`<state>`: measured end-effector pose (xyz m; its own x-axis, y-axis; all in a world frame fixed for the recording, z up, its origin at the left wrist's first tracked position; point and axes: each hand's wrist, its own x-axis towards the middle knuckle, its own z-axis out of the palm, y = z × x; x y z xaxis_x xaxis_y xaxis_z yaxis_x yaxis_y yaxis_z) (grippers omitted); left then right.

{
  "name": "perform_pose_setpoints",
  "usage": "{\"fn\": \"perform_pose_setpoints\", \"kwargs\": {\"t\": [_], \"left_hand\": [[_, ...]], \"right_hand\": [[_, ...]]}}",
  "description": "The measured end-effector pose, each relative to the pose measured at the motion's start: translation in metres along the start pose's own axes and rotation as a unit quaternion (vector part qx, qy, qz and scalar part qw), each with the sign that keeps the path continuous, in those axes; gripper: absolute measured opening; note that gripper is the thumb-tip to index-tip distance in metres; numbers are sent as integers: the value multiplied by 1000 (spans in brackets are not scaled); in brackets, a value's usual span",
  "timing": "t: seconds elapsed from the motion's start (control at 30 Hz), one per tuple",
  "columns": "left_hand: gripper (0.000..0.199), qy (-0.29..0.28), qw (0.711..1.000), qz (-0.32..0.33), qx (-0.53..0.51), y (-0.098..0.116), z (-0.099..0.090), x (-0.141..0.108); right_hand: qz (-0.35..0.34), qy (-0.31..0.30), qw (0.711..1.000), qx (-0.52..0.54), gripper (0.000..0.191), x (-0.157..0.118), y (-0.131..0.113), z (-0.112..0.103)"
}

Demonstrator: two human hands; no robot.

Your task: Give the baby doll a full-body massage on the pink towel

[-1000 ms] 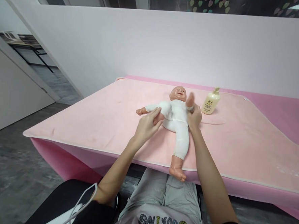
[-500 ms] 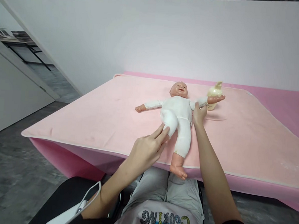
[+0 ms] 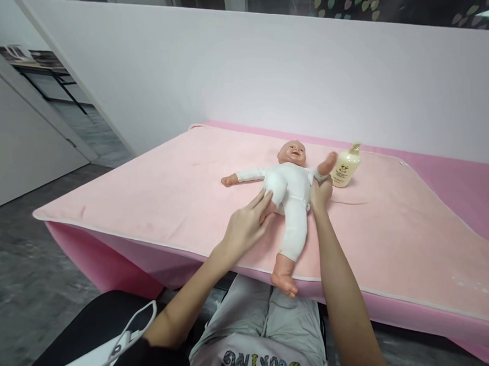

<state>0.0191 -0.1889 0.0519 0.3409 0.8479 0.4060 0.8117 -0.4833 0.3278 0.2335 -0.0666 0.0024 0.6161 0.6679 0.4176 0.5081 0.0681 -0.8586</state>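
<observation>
On pink cloth (image 3: 157, 183), parted left fingers (image 3: 265, 200) hold a doll's leg (image 3: 276, 186); right fingers (image 3: 327, 186) pinch its arm (image 3: 320, 175).

Head view looks forward and down; table (image 3: 145, 188) seemingly near.

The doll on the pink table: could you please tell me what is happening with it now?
A person is handling a baby doll with two bare hands. The left hand has its fingers on the doll's bent leg, and the right hand is at the doll's raised arm. The doll lies on its back on a pink blanket, its other leg stretched out with the foot past the near edge. A pump bottle stands upright just beyond the right hand.
</observation>
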Motion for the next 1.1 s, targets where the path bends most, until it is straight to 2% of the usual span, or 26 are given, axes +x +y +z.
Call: {"fn": "perform_pose_setpoints", "kwargs": {"t": [0.1, 0.2, 0.27, 0.33, 0.43, 0.5, 0.57, 0.67, 0.77, 0.87, 0.93, 1.03, 1.1], "left_hand": [[50, -15, 998, -10, 64, 11, -13, -44], [46, -35, 993, -16, 112, 15, -17, -54], [46, -22, 991, -29, 126, 12, -16, -37], [48, -7, 990, -42, 135, 7, -11, -10], [50, -16, 986, -60, 154, 0, 3, 29], [51, -22, 983, -72, 166, 0, 13, 41], [52, -25, 982, -70, 176, 5, 21, 39], [51, -40, 984, -38, 170, 19, 24, 17], [50, -56, 987, -17, 149, 31, 19, -21], [49, -58, 986, -12, 157, 33, 9, -57], [49, -49, 986, -18, 159, 30, 2, -70], [47, -29, 987, -33, 153, 24, -5, -63], [47, -13, 989, -47, 142, 18, -4, -40]], "right_hand": [[64, 62, 994, 63, 27, 10, 17, 7], [82, 83, 990, 75, 27, 13, 26, 9], [82, 81, 992, 52, 27, 11, 24, 6], [52, 57, 997, -4, 27, 5, 16, 1], [-62, -35, 992, -108, 33, -5, -2, -5], [-128, -92, 976, -152, 44, -10, -11, -8], [-147, -110, 969, -163, 50, -13, -15, -9], [-114, -74, 983, -120, 47, -11, -12, -8], [-39, -17, 998, -49, 35, -4, -3, -5], [52, 23, 998, 40, 29, 4, 3, -2], [100, 42, 990, 86, 29, 7, 6, 0], [122, 49, 988, 84, 28, 8, 7, -1], [86, 32, 995, 34, 27, 5, 4, -3]]}}
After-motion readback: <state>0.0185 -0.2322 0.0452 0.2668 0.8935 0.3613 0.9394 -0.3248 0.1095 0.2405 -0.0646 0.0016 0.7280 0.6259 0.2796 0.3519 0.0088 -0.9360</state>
